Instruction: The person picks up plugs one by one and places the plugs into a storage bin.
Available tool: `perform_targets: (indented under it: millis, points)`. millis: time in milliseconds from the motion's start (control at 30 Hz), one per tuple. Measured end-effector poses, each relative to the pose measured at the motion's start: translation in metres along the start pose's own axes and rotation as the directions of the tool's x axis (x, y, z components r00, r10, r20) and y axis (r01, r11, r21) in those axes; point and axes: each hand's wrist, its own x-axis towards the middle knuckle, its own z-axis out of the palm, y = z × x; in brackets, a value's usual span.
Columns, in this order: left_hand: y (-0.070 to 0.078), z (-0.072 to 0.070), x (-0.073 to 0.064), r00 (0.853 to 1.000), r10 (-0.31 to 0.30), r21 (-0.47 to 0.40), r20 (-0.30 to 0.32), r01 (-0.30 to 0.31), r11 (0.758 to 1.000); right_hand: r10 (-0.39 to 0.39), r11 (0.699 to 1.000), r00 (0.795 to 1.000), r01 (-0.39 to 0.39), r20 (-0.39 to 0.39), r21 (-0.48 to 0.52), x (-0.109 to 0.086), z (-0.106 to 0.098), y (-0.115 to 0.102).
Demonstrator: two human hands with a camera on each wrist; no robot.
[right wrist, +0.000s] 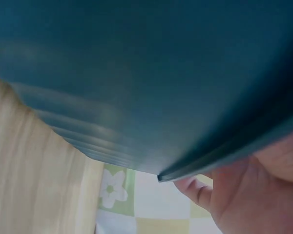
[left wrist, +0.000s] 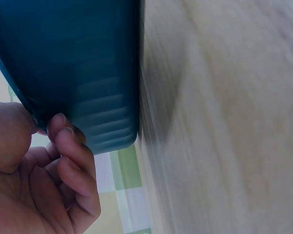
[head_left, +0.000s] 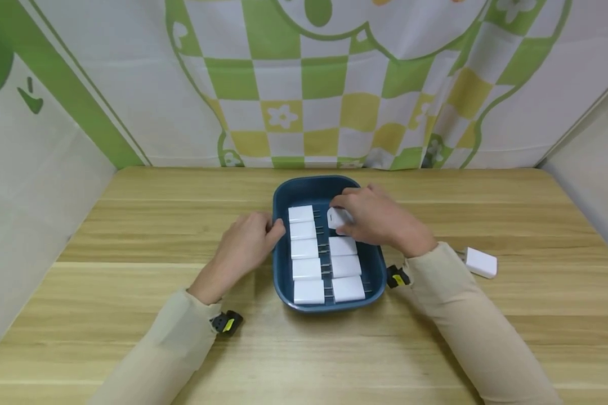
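A dark blue tub (head_left: pixel 296 188) stands on the wooden table with white plug chargers (head_left: pixel 304 248) lying in two columns inside it. My left hand (head_left: pixel 245 247) pinches the tub's left rim between thumb and curled fingers, as the left wrist view shows on the tub wall (left wrist: pixel 88 73). Over the far right part of the tub, my right hand (head_left: pixel 380 216) holds a white plug charger (head_left: pixel 337 218) between thumb and fingers, above the right column. In the right wrist view the tub wall (right wrist: pixel 136 97) hides that charger and most of the fingers.
One more white charger (head_left: pixel 481 262) lies on the table (head_left: pixel 147 270) right of the tub, its prongs pointing left beside the right sleeve (head_left: pixel 451 287). A curtain with green and yellow checks (head_left: pixel 304 84) hangs behind the table's far edge.
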Motion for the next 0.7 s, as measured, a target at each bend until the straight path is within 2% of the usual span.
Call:
perform_targets:
  millis: [200, 700]
  points:
    - [0.000, 0.000, 0.000, 1.000, -0.002, 0.002, -0.001, 0.002, 1.000, -0.003, 0.998, 1.000, 0.002, -0.009, -0.061, 0.005, 0.005, 0.000]
    - [0.000, 0.000, 0.000, 1.000, 0.000, 0.007, -0.007, 0.000, 1.000, -0.016, 0.993, 0.999, 0.012, -0.029, -0.119, 0.012, 0.013, -0.001]
